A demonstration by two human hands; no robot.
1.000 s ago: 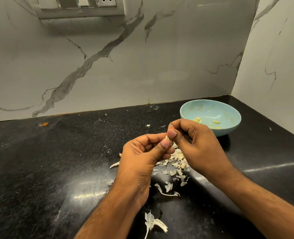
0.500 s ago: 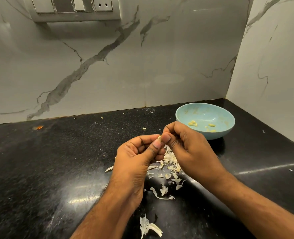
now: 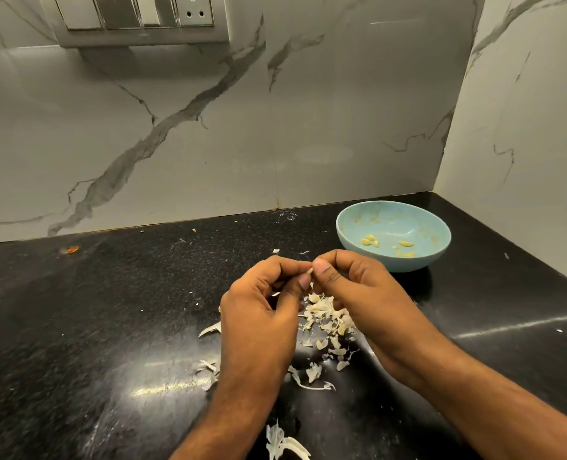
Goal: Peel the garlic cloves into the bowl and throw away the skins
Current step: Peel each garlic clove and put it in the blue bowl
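Between fingertips [image 3: 322, 272], garlic clove [image 3: 309, 271] (mostly hidden)

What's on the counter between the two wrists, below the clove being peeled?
Head view: a pile of pale garlic skins on the black stone counter, between left hand and right hand.

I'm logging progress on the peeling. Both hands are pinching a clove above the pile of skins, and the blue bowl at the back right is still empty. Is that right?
Not quite: the blue bowl is not empty. The head view shows several peeled cloves lying in it. The rest holds: the left hand and right hand pinch a clove above the pile of skins.
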